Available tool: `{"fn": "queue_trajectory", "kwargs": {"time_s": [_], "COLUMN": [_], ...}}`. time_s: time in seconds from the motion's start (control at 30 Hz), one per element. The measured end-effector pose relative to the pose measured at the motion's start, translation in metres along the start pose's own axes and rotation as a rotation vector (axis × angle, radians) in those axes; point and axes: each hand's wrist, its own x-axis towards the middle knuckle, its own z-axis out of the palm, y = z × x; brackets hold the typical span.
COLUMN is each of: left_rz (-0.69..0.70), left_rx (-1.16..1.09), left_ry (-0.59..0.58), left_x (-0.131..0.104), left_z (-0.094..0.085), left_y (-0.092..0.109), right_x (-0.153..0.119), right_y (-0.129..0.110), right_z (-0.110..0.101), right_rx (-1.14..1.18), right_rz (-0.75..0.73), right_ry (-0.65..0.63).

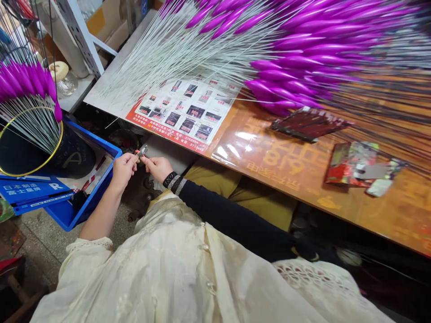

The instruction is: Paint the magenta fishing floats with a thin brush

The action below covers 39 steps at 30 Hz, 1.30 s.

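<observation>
My left hand [124, 169] is closed in a pinch just off the table's front edge; something small and reddish shows at its fingertips, too small to name. My right hand [159, 168], in a black sleeve with a grey-banded cuff, is closed on a small shiny metal tool [143, 150], whose kind I cannot make out. The fingertips of both hands almost meet at this tool. Above them on the table lie many purple spindle-shaped floats [303, 47] with long thin pale stems [161, 58], resembling fishing floats.
The table [235, 154] bears a printed advertising sheet [182, 114] and two paint-stained pieces [311, 123], [362, 166]. At left, a black bucket [77, 152] with a gold rim holds more purple floats [27, 80], inside a blue crate [97, 193]. A metal shelf post [81, 36] stands behind.
</observation>
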Motion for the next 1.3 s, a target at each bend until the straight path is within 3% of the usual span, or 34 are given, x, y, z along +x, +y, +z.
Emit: {"fn": "queue_trajectory", "kwargs": {"time_s": [0.2, 0.4, 0.5, 1.3], "left_rz": [-0.122, -0.179, -0.210, -0.083], "left_rx": [-0.113, -0.173, -0.185, -0.162], "left_ry": [-0.222, -0.254, -0.277, -0.020], "left_x": [-0.001, -0.002, -0.003, -0.006], "left_z": [-0.010, -0.015, -0.015, 0.007], "left_y": [-0.004, 0.001, 0.003, -0.005], "right_x": [0.000, -0.003, -0.004, -0.004], "right_y": [0.002, 0.005, 0.006, 0.005], "right_z": [0.001, -0.001, -0.001, 0.009], "right_rx": [0.392, 0.311, 0.314, -0.035], "right_rz": [0.132, -0.018, -0.016, -0.097], "right_ry": [-0.306, -0.316, -0.326, 0.019]}}
